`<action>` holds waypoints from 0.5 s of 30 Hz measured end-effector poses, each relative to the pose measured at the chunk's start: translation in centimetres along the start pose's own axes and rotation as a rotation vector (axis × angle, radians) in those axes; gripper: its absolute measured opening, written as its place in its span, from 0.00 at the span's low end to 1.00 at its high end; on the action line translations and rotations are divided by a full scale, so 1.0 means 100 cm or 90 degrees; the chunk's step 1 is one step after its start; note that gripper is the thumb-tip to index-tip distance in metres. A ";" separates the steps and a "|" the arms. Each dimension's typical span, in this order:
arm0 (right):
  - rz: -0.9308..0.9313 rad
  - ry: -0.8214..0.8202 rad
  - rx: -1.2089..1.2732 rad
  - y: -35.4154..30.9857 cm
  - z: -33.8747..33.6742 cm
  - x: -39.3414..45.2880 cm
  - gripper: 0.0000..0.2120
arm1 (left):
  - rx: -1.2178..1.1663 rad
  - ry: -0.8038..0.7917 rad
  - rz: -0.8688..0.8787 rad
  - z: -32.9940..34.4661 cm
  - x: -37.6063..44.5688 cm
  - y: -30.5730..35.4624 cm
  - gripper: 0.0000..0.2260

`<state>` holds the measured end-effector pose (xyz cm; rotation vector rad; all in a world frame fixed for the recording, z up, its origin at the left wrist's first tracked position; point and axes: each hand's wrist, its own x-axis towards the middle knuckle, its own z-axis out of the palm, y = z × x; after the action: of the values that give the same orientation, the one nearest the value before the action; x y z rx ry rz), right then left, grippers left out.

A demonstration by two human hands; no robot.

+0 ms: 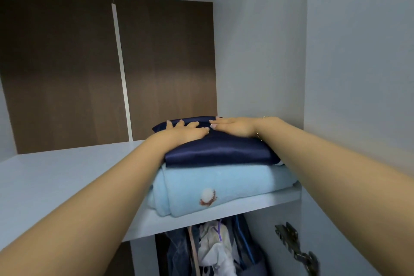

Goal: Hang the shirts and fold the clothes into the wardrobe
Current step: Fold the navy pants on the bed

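A folded navy satin garment (219,152) lies on top of a folded light-blue fleece (215,188) that bears a small white and red emblem. Both sit at the right end of the wardrobe's upper shelf (67,177). My left hand (183,131) lies flat on the navy garment's left part, fingers straight. Flat on the garment's right part, beside the left hand, rests my right hand (235,126), fingers pointing left. A thin bracelet circles the right wrist.
The wardrobe's pale side wall (259,51) stands just right of the stack, and a brown back panel (67,74) closes the rear. Below the shelf hang several clothes (212,251). A metal door hinge (295,246) sticks out at the lower right.
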<state>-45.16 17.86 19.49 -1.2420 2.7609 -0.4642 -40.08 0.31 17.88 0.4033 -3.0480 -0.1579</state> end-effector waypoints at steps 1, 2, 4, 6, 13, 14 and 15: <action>-0.003 -0.001 0.003 0.000 0.000 0.001 0.26 | -0.004 0.015 -0.008 0.001 0.003 -0.002 0.30; -0.006 -0.002 0.009 0.000 0.000 0.002 0.26 | -0.012 0.027 -0.023 0.001 0.004 -0.004 0.30; -0.012 0.000 0.011 -0.001 -0.001 0.003 0.26 | -0.025 0.047 -0.056 0.001 0.005 -0.004 0.29; -0.006 0.014 -0.026 -0.003 -0.002 0.004 0.26 | -0.023 0.058 -0.065 -0.001 -0.001 0.001 0.28; 0.032 0.188 -0.203 -0.012 -0.008 -0.027 0.29 | 0.177 0.207 -0.085 -0.025 -0.075 0.012 0.27; 0.024 0.251 -0.225 -0.016 -0.008 -0.038 0.29 | 0.217 0.266 -0.087 -0.027 -0.091 0.013 0.27; 0.013 0.310 -0.235 -0.021 -0.007 -0.052 0.29 | 0.248 0.327 -0.082 -0.029 -0.109 0.015 0.27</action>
<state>-40.36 20.55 20.47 -1.3108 3.3917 -0.2905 -29.76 4.33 20.35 0.5591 -2.5307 0.4677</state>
